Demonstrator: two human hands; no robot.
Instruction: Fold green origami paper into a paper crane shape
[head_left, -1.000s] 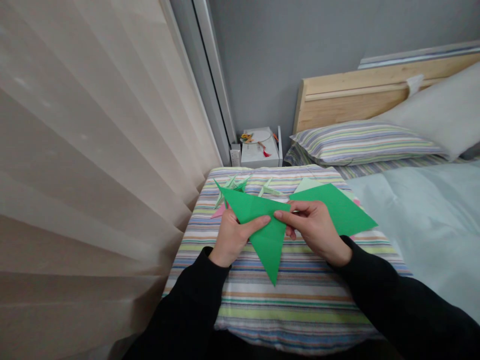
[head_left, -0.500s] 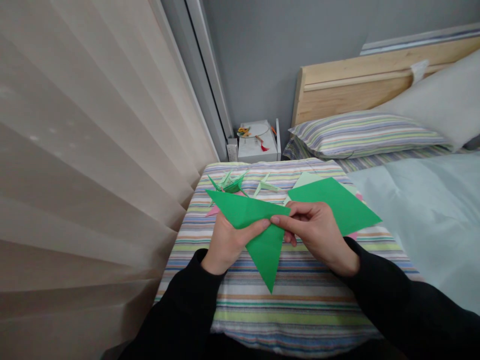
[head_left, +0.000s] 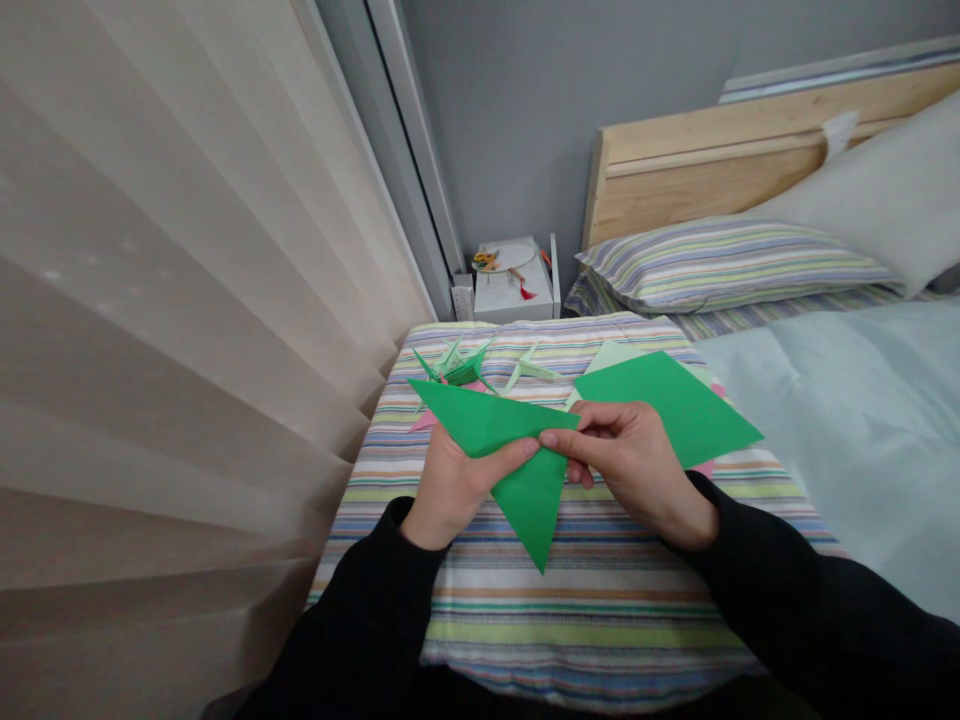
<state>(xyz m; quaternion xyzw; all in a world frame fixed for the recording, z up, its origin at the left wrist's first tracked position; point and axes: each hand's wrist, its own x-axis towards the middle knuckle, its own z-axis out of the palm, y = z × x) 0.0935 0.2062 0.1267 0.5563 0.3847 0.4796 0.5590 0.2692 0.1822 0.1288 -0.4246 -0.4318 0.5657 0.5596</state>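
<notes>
I hold a green paper triangle (head_left: 517, 470) above a striped cushion (head_left: 570, 600). My left hand (head_left: 457, 480) pinches its upper edge from the left, thumb on top. Pinching the same edge from the right is my right hand (head_left: 630, 460), thumb tip meeting the left thumb. The triangle's long point hangs down toward me. A flat green sheet (head_left: 675, 400) lies on the cushion behind my right hand, on top of paler green and pink sheets. Small folded green paper figures (head_left: 465, 365) sit at the cushion's far edge.
A beige pleated curtain (head_left: 172, 330) fills the left side. A white box (head_left: 514, 280) stands on the floor by the grey wall. A bed with a wooden headboard (head_left: 720, 170), a striped pillow (head_left: 727, 265) and a pale blue sheet (head_left: 862, 430) lies on the right.
The view has shifted slightly, so the scene sits a little lower and to the left. My hands keep the same pinch on the green triangle, which has barely moved.
</notes>
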